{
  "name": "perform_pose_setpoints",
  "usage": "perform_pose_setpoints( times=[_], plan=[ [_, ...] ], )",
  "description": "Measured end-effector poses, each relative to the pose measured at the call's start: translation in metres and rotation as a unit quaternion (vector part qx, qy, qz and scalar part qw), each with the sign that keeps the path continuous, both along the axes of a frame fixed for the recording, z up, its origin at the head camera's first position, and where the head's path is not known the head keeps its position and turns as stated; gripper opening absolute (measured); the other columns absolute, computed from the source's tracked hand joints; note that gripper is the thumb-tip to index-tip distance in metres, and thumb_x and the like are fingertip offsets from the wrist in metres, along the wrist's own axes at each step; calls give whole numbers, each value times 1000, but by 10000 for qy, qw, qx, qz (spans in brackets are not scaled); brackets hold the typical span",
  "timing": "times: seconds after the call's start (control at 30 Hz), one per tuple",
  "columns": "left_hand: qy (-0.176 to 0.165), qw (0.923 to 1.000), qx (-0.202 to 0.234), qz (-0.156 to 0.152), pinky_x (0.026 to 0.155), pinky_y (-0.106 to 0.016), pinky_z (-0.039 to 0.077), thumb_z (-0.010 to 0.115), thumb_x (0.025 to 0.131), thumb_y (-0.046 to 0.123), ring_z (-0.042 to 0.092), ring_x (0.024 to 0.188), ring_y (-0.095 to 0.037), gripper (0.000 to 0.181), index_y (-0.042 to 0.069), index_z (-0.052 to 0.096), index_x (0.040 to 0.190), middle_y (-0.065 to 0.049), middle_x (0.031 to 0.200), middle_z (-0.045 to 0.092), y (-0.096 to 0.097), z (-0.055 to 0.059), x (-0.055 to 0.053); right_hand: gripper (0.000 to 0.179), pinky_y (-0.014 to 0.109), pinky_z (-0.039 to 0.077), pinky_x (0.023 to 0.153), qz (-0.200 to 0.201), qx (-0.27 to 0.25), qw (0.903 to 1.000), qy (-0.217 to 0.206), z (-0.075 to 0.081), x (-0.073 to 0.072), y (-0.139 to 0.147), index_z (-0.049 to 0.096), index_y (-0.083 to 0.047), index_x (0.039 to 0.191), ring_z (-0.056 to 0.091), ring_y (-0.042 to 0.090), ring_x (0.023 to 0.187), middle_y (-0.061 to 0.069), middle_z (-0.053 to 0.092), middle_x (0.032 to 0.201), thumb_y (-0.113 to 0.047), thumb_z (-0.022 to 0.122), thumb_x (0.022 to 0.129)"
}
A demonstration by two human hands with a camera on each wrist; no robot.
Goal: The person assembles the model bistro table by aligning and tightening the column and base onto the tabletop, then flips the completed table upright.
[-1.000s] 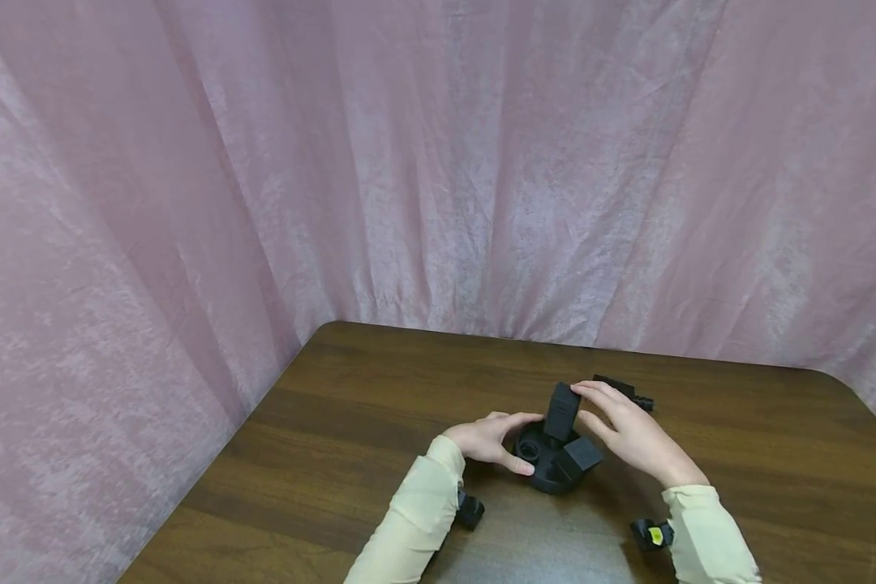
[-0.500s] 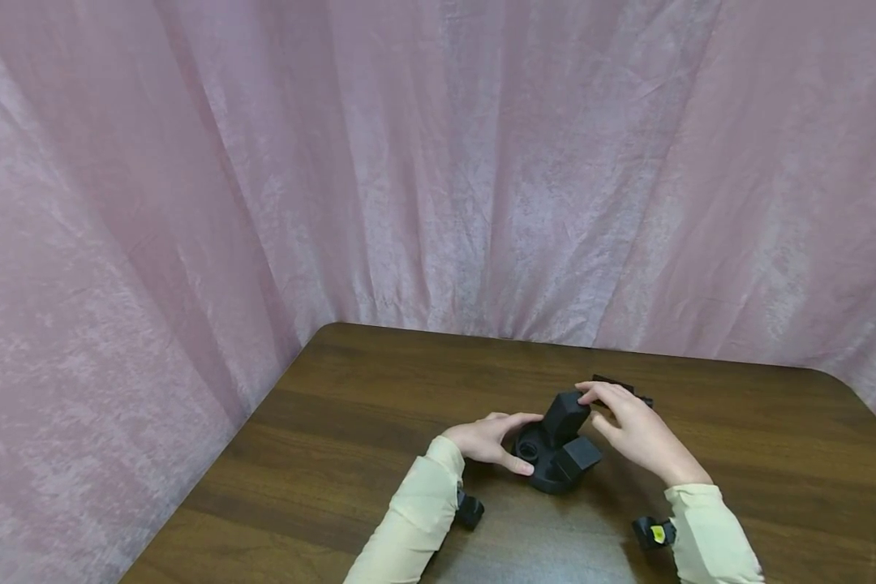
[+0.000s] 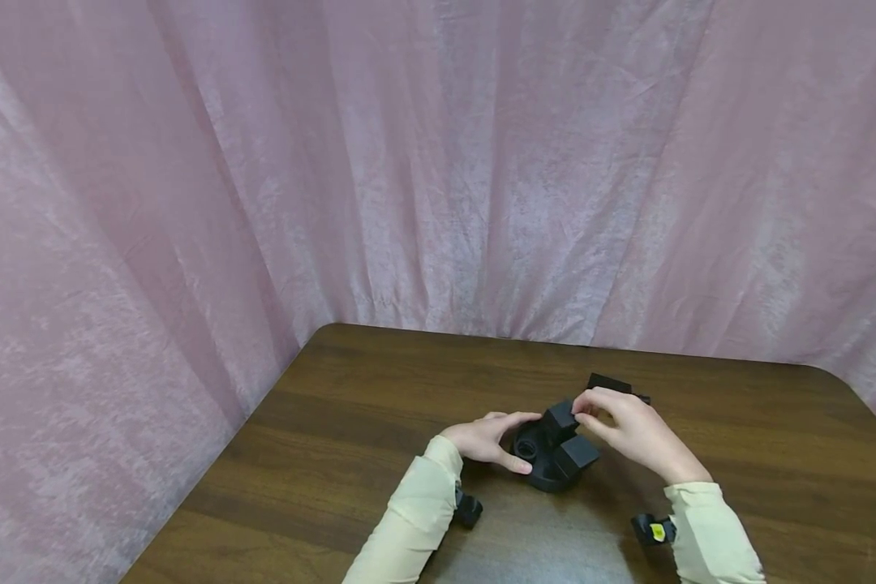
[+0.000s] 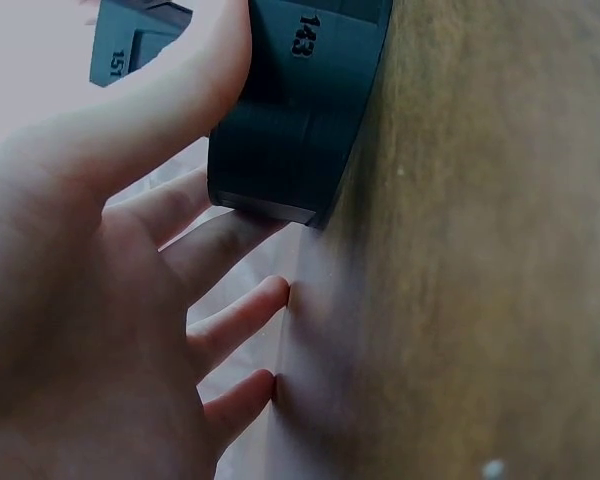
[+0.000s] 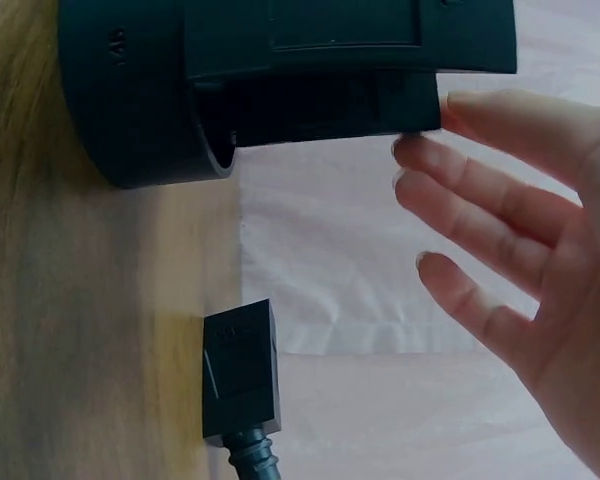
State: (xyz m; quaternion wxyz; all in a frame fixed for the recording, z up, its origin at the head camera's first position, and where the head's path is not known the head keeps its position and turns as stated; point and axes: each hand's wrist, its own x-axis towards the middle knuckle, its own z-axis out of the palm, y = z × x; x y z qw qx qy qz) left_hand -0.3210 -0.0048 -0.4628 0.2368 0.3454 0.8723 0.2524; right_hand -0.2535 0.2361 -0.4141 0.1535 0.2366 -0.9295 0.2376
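A round black base with an open round hole on its left stands on the wooden table. My left hand grips its left side between thumb and fingers; the number 143 shows on its wall in the left wrist view. Two rectangular black blocks stand up from the base. At the right edge of the rear block, my right hand pinches with thumb and fingertips; the right wrist view shows these at the block's outer end. The front block leans right, untouched.
Behind my right hand lies another black block with a ribbed stem, partly hidden in the head view. The brown table ends at a pink curtain. A small black camera sits on each wrist.
The rear block has tilted and now shows less height above the base. My right fingers have drawn together at its edge and come lower. The left hand keeps its hold.
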Motion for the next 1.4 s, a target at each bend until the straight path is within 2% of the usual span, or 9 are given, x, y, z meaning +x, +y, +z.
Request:
perform_pose_setpoints(
  times=[0.13,0.3,0.5,0.67,0.77,0.9,1.0,1.13,1.4],
  plan=[
    [-8,10000,-10,-12,101,-42,31,67,74,48,23,132,-17,79,45,20,137,4,142,30,0,-1,0,16,23,47,68,357,-89,9993,4,1,1,-1,64,-24,92,55,-1,80,-13,61,88,-11,63,82],
    [-86,9998,-15,183,101,-42,31,68,73,47,23,133,-18,79,40,23,138,0,142,29,0,-1,2,22,25,48,72,704,-38,9974,-144,1,1,-7,64,-22,101,57,3,84,-8,64,93,-9,60,84],
    [-192,9996,-33,218,100,-44,31,67,73,48,21,133,-18,79,38,23,138,0,143,26,1,-1,1,31,29,47,75,681,133,9976,-28,-3,0,-15,61,-18,113,56,5,85,-9,63,91,-6,57,85],
    [-15,10000,0,51,102,-41,31,67,74,48,25,132,-18,79,35,24,139,3,142,29,1,0,0,30,36,34,84,518,-159,9985,98,-4,3,-19,61,-25,110,49,9,95,-12,60,97,-8,57,86],
    [99,9999,7,-70,103,-39,30,66,75,48,26,132,-17,79,32,24,139,4,142,31,1,1,0,30,39,24,87,807,-242,9958,359,-4,2,-22,62,-27,106,46,16,107,-7,60,108,-6,57,86],
    [142,9998,-96,-83,102,-40,31,65,75,50,25,133,-19,79,33,24,139,3,143,31,1,2,1,27,43,20,89,1118,32,9920,592,-7,0,-26,62,-27,105,39,21,121,1,56,123,-9,57,86],
    [121,9998,-155,-51,101,-42,32,65,74,51,24,133,-20,79,35,23,139,3,143,30,2,3,1,21,47,19,92,975,259,9942,376,-11,0,-27,63,-24,107,33,24,127,3,49,132,-19,53,90],
    [61,9999,-122,-12,101,-42,32,65,74,51,24,133,-19,80,37,21,139,3,143,30,1,3,1,31,51,16,96,679,357,9970,-57,-13,-1,-28,60,-19,117,30,28,130,3,42,139,-31,42,94],
    [58,10000,-13,-29,101,-40,32,67,75,47,26,132,-19,79,35,22,139,2,142,31,0,2,0,36,53,15,97,109,342,9984,-441,-10,-1,-29,48,-27,129,31,30,129,1,36,142,-36,35,96]
  ],
)
